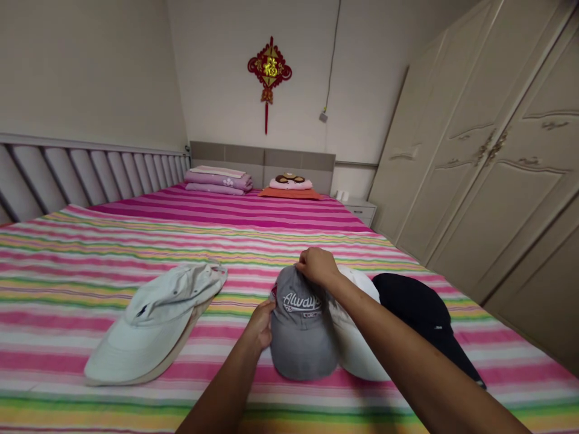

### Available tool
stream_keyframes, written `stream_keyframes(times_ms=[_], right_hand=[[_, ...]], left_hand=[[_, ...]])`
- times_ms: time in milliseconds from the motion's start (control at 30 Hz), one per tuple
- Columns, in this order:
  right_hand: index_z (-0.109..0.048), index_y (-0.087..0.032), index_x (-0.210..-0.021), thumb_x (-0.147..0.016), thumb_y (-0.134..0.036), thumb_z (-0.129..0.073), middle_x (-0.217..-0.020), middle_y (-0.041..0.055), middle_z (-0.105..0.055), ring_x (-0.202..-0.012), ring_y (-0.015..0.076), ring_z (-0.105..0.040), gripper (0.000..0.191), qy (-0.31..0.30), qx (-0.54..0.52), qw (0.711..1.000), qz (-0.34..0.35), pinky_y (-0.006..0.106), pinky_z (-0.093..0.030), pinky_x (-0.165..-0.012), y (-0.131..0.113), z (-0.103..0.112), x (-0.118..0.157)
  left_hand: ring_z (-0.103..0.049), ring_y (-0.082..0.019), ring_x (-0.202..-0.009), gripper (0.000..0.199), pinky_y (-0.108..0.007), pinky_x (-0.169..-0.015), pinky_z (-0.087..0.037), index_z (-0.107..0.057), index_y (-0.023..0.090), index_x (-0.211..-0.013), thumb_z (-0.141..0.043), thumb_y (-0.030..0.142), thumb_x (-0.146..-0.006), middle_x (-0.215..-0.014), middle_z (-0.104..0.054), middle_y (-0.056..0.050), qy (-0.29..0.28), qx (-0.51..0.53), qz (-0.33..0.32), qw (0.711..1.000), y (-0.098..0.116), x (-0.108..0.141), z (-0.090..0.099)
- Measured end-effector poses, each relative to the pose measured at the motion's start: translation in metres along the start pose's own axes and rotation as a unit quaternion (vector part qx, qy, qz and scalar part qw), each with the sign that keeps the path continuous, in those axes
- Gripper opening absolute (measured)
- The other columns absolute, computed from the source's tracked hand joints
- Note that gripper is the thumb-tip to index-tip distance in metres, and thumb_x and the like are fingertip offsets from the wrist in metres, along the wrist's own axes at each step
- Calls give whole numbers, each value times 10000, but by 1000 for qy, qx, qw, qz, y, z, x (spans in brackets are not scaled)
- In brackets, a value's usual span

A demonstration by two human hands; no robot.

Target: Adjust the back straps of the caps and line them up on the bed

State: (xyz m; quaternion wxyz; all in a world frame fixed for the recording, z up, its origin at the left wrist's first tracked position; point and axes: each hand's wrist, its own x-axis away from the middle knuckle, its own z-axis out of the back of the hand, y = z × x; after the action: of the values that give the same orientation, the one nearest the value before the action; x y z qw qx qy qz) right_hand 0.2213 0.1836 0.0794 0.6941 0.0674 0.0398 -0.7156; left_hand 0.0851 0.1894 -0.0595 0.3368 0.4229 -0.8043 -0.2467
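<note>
Grey cap (pixel 303 346) over the striped bedspread (pixel 136 244), right beside the white cap (pixel 359 352), and it's left hand (pixel 261 325) pinching its side, right hand (pixel 318 265) gripping its crown, seemingly steadying it, any shift calling for even grips

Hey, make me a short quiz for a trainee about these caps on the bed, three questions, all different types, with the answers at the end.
1. True or false: the black cap is the cap lying farthest right.
2. Which cap are both the left hand and the right hand touching?
A) the black cap
B) the gray cap
C) the pale cap at the far left
3. Fill in the blank: the large white word on the front of the gray cap reads "____".

Key: 1. True; 2. B; 3. Always
</note>
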Motion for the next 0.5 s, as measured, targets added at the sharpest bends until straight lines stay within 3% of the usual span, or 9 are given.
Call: stream_keyframes(times_ms=[233,500], right_hand=[[-590,-143,-917,-828,-331,-504,-951,51,-620,-864,176,-583,224,-51,-11,999,3,380,-470,-754,-3,-23,0],[-588,-148,-929,-850,-340,-459,-975,60,-617,-920,191,-565,244,-14,-23,1000,-8,395,-445,-788,-2,-7,-3]], left_hand=[[-610,-196,-481,121,-349,-591,-505,-605,109,-674,-492,77,-646,-499,-639,-60,39,-26,14,999,-10,8,3],[-636,-169,-589,119,-287,-629,-497,-606,136,-788,-528,186,-714,-599,-670,-32,67,12,-50,996,0,2,-7]])
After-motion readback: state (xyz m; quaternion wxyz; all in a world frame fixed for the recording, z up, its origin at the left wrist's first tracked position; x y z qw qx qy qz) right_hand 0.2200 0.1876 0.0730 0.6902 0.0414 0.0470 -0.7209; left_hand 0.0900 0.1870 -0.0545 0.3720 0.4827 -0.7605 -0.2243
